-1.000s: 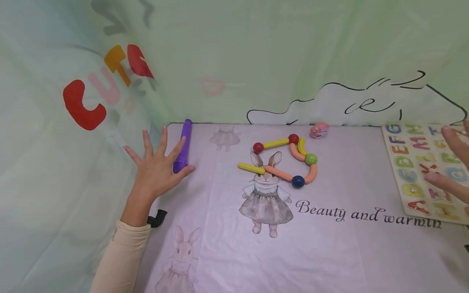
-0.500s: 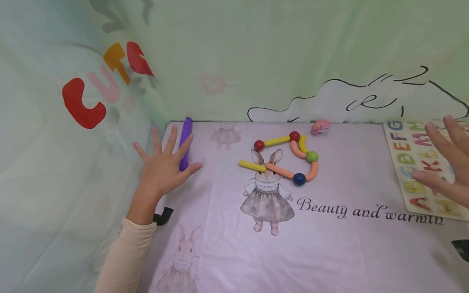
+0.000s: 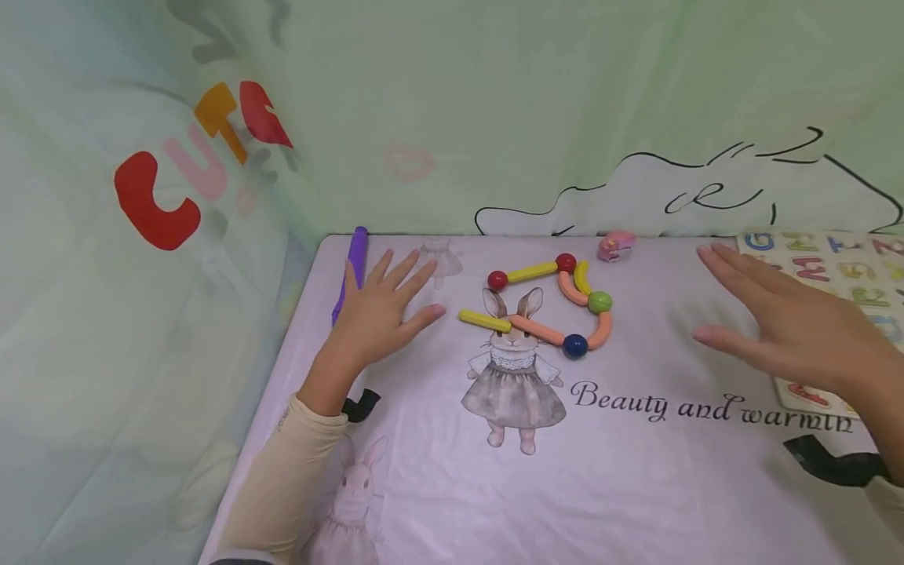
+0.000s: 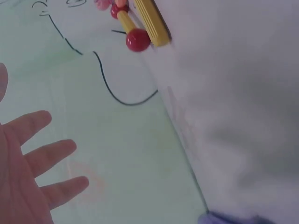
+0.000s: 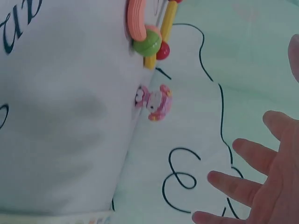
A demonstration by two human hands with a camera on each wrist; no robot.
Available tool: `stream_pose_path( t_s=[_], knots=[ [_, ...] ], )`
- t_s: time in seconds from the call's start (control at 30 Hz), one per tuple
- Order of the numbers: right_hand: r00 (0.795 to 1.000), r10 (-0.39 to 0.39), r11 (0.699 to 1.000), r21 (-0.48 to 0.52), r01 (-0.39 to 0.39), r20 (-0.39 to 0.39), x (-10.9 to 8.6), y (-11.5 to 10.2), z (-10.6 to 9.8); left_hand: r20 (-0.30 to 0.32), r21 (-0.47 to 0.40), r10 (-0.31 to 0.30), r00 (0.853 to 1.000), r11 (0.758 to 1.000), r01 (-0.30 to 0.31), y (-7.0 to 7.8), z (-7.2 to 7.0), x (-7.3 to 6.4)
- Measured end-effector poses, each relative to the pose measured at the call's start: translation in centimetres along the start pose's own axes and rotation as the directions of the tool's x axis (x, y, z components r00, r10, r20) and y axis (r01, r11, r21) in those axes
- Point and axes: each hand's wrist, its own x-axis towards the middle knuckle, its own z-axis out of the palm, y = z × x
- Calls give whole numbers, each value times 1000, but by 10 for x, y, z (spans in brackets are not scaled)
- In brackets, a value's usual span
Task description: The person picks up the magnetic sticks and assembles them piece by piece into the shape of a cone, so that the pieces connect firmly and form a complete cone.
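My left hand (image 3: 377, 314) is spread above the left part of the table, fingers straight and holding nothing. It partly covers a purple stick (image 3: 358, 255) in the head view. On the right, my right hand (image 3: 798, 322) hovers with straight fingers, overlapping a wooden alphabet board (image 3: 812, 271). Between the hands lies an outline of toy rods and balls: a yellow rod (image 3: 533, 273) between two red balls (image 3: 497, 280), salmon curved rods (image 3: 603, 333), a green ball (image 3: 599, 302), a blue ball (image 3: 575, 345), a straight salmon rod (image 3: 538, 329) and a loose-ended yellow rod (image 3: 484, 321).
A small pink figurine (image 3: 616, 246) stands near the table's back edge; the right wrist view shows it upright. A short yellow curved rod (image 3: 581, 278) lies against the outline. Green printed curtain (image 3: 424, 94) hangs behind and to the left. The tablecloth (image 3: 565, 502) carries rabbit prints.
Both hands have moved inward toward the middle of the table, the left hand rightward and the right hand leftward. The toy pieces stay where they were.
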Motion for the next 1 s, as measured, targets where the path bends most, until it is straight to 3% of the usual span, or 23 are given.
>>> stream_pose_path(
  t_s=[0.3, 0.6, 0.9, 1.0],
  knots=[
    [997, -44, 999, 22, 43, 56, 22, -22, 7, 47, -106, 138, 989, 986, -132, 49, 10, 24],
    [991, -105, 994, 51, 101, 86, 40, -36, 26, 57, -175, 315, 947, 937, -301, 103, 35, 44],
    [978, -201, 974, 119, 193, 59, 53, -37, 42, 96, -367, 432, 897, 853, -372, 128, 61, 70],
    [976, -205, 971, 137, 194, 69, 57, -38, 46, 120, -424, 433, 893, 836, -348, 132, 68, 76]
  ],
)
